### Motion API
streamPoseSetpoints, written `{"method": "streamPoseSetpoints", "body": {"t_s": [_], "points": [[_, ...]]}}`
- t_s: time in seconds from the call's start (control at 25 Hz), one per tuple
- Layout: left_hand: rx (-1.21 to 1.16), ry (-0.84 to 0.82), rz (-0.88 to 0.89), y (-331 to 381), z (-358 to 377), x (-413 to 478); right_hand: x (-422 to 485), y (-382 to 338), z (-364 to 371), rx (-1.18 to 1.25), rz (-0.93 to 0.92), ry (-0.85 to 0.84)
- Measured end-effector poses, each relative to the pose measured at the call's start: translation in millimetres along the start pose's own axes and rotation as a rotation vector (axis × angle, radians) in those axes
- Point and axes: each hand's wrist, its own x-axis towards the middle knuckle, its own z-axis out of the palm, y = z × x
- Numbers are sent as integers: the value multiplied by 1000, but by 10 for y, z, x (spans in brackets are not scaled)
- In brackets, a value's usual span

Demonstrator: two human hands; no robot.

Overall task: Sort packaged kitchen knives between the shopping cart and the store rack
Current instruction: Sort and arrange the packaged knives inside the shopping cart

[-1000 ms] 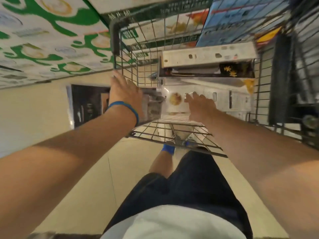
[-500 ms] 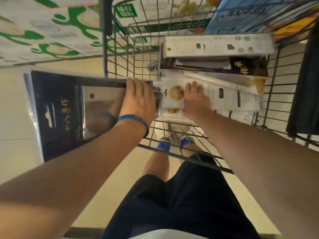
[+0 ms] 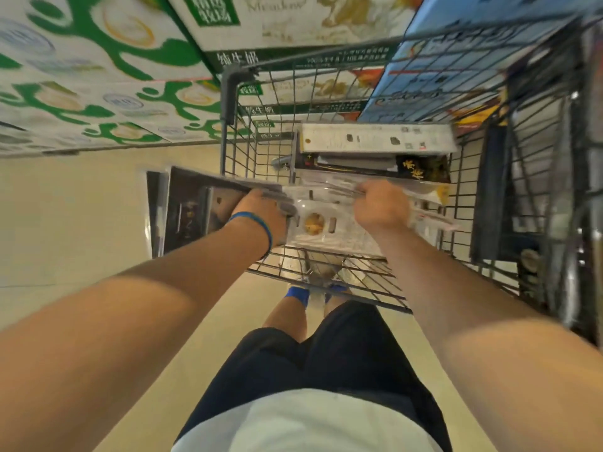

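Both my arms are extended forward and down over the shopping cart (image 3: 227,93), with the forearms nearly parallel. My left hand (image 3: 261,213) has its back facing up and a blue wristband (image 3: 257,220) at the wrist. Its fingers are curled round the right end of a dark knife package (image 3: 192,213). This package lies roughly flat and projects leftward across the cart's left wall, out over the floor (image 3: 81,207). A second package may be stacked beneath it, but blur prevents confirmation. My right hand (image 3: 380,207), also back up, has its fingers curled onto the far edge of a clear knife package (image 3: 321,223) with a white backing card. This package lies inside the cart basket, between my two hands. Farther inside the basket lie a dark package with gold characters (image 3: 421,168) and, past that, a white package (image 3: 375,140). Green-and-white cartons (image 3: 98,60) are stacked beyond the cart.
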Motion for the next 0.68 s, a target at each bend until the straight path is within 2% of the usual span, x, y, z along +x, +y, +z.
{"method": "streamPoseSetpoints", "body": {"t_s": [0.08,0.16,0.24,0.32,0.4,0.52,0.6,0.68], "points": [[1,34,-25,54,3,-52,-53,33,-315,161,43,75],[-44,76,-160,49,-14,-111,-118,49,-563,315,47,148],[-63,71,-273,10,-75,-235,-216,6,-762,519,53,168],[-128,113,-268,-18,-212,-374,-303,-39,-953,783,156,154],[-352,234,-270,-52,-381,-515,-412,-74,-1178,1042,302,97],[-881,435,-291,-194,-636,-671,-586,-168,-1478,1179,393,8],[-1039,534,-275,-309,-769,-765,-713,-290,-1657,1448,429,23],[-1090,575,-260,-453,-859,-883,-840,-446,-1877,1648,368,34]]}}
